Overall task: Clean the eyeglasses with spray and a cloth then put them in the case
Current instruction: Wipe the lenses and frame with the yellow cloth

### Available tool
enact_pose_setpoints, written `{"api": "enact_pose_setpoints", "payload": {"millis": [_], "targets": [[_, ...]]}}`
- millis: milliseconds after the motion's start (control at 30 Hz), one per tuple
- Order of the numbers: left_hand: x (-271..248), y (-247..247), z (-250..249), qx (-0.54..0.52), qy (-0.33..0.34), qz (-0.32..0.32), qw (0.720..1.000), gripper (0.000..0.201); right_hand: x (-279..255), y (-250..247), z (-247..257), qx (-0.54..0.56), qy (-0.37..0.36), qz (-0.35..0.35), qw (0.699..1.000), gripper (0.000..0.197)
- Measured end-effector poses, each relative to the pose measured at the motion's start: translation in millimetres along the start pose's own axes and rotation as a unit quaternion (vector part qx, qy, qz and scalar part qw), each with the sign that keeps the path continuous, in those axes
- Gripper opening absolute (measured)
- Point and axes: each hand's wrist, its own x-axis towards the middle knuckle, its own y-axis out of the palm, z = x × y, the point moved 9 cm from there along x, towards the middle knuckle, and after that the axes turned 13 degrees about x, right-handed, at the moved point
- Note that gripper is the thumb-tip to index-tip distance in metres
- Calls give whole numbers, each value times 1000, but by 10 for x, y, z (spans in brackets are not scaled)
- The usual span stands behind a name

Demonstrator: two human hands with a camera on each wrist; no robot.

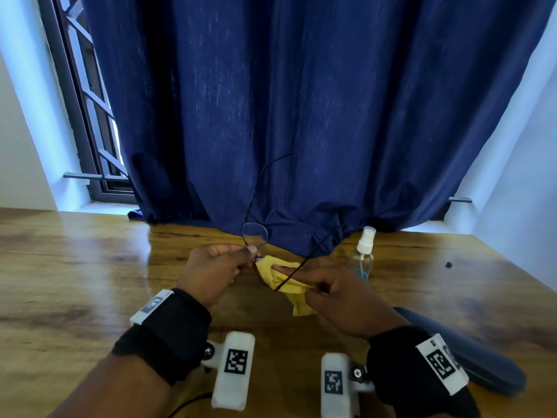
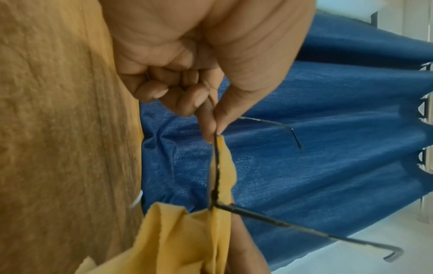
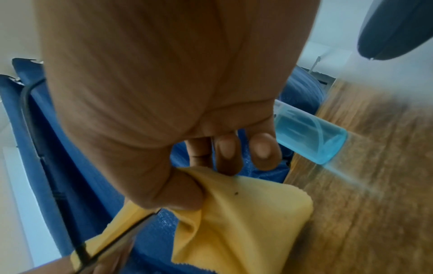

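— Yellow cloth (image 1: 284, 282) is pinched in my right hand (image 1: 337, 300) around one lens, I think; it is hidden. My left hand (image 1: 211, 270) pinches the eyeglasses (image 1: 254, 233) by the frame, so they stay steady above the table (image 1: 75, 267).

— And around?

— Spray bottle (image 1: 363, 254) stands just beyond my right hand; the case (image 1: 470, 354) lies near that wrist, closed. Nothing blocks it.

table (image 1: 90, 267): glossy wood | cloth (image 1: 297, 297): soft matt fabric | spray bottle (image 1: 363, 257): clear plastic

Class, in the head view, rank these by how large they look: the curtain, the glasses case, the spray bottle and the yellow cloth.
1. curtain
2. case, though it lies nearer the camera
3. and 4. cloth and bottle: unsure, since hands hide part of the cloth
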Motion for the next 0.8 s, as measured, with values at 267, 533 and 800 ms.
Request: {"api": "enact_pose_setpoints", "payload": {"millis": [267, 533, 800], "targets": [[-74, 94, -101, 20, 25, 36, 999, 17, -58, -275, 108, 98, -1, -94, 991, 43], [-216, 390, -217, 112, 84, 155, 978, 25, -146, -542, 110, 260, -20, -271, 926, 32], [-244, 363, -290, 92, 95, 159, 978, 23, -3, -203, 85, 118, -19, -128, 984, 24]]}}
